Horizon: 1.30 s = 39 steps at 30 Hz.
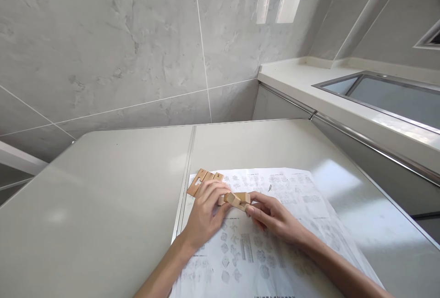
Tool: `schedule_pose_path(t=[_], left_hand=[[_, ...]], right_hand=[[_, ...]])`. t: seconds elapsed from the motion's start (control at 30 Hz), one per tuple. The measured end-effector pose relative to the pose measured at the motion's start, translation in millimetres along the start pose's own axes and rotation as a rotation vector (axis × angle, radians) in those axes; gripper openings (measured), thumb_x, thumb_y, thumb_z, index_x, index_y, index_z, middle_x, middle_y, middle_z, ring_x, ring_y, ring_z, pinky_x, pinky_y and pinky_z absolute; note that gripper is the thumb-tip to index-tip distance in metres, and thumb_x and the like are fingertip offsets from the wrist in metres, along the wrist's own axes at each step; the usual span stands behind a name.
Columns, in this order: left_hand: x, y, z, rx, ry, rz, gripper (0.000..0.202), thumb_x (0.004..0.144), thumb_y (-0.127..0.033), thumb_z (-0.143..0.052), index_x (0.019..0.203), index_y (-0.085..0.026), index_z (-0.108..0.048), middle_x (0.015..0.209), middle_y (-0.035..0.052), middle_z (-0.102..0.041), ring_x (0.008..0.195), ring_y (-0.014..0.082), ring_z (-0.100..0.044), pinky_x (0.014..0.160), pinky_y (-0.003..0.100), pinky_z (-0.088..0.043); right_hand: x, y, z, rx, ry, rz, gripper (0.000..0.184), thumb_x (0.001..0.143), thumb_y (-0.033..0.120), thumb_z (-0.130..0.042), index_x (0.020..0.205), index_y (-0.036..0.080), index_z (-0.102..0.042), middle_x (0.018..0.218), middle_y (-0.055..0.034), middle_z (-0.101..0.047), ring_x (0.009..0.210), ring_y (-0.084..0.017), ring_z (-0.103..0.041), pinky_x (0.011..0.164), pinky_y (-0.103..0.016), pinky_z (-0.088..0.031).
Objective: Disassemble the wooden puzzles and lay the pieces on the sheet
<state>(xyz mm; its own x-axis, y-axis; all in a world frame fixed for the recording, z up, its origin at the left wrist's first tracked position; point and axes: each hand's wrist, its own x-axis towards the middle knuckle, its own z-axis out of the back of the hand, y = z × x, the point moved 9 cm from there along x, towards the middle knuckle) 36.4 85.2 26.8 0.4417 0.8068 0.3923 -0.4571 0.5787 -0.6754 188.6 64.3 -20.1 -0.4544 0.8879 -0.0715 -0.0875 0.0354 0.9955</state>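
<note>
Both my hands grip light wooden puzzle pieces [238, 199] that lie against each other, partly crossed, above a printed sheet [275, 252]. My left hand [208, 208] has its fingers closed round the left end. My right hand [270, 215] pinches the right end between thumb and fingers. How the pieces join is hidden by my fingers. Just beyond my left hand, flat notched wooden pieces [202, 179] rest at the sheet's upper left corner, marked 1 and 2. Small drawings of shapes and blocks of text cover the sheet.
The sheet lies on a glossy pale table [113, 215] with a seam [188, 165] running along it. To the right stands a white counter [292, 75] with a metal-framed sink or inset panel [385, 87]. A grey tiled wall [137, 46] rises behind the table.
</note>
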Motion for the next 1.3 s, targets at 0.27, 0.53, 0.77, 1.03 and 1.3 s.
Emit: schedule_pose_path(t=[0.27, 0.53, 0.77, 1.03, 1.3], left_hand=[[-1, -1, -2.2, 0.016, -0.016, -0.008, 0.009, 0.100, -0.032, -0.064, 0.105, -0.025, -0.067, 0.111, 0.0058, -0.072, 0.117, 0.0267, -0.061, 0.101, 0.045, -0.053], [-3, -4, 1.3, 0.193, -0.119, -0.062, 0.017, 0.092, -0.028, -0.072, 0.084, -0.024, -0.058, 0.108, 0.0051, -0.071, 0.113, 0.0272, -0.061, 0.095, 0.046, -0.053], [-1, -7, 6.1, 0.281, -0.139, -0.027, 0.026, 0.091, -0.027, -0.070, 0.076, -0.023, -0.048, 0.103, 0.0033, -0.072, 0.109, 0.0269, -0.064, 0.095, 0.047, -0.051], [-2, -14, 3.9, 0.376, -0.148, -0.121, 0.023, 0.089, -0.023, -0.070, 0.076, -0.022, -0.051, 0.103, 0.0044, -0.072, 0.110, 0.0270, -0.063, 0.094, 0.045, -0.050], [-4, -24, 2.8, 0.455, -0.177, -0.227, 0.021, 0.086, -0.020, -0.071, 0.078, -0.021, -0.052, 0.102, 0.0048, -0.072, 0.106, 0.0259, -0.065, 0.091, 0.043, -0.051]], right_hand=[[-11, -5, -41, 0.264, 0.311, -0.139, 0.042, 0.093, 0.063, -0.065, 0.105, 0.023, -0.064, 0.065, 0.0044, -0.053, 0.056, -0.014, -0.051, 0.056, -0.028, -0.041], [-1, 1, -14, 0.180, 0.068, -0.065, 0.040, 0.098, 0.060, -0.061, 0.106, 0.021, -0.061, 0.068, 0.0051, -0.049, 0.056, -0.012, -0.048, 0.054, -0.026, -0.036], [-4, -8, 33, -0.093, -0.416, -0.073, 0.044, 0.097, 0.065, -0.058, 0.098, 0.021, -0.059, 0.060, 0.0059, -0.043, 0.053, -0.013, -0.039, 0.049, -0.026, -0.029], [-8, -5, 37, -0.430, -0.554, -0.051, 0.036, 0.099, 0.057, -0.056, 0.086, 0.023, -0.056, 0.057, 0.0046, -0.049, 0.052, -0.015, -0.047, 0.053, -0.028, -0.041], [-9, -5, 30, -0.701, -0.565, 0.001, 0.023, 0.093, 0.039, -0.058, 0.078, 0.025, -0.049, 0.054, 0.0081, -0.041, 0.046, -0.012, -0.043, 0.047, -0.024, -0.031]])
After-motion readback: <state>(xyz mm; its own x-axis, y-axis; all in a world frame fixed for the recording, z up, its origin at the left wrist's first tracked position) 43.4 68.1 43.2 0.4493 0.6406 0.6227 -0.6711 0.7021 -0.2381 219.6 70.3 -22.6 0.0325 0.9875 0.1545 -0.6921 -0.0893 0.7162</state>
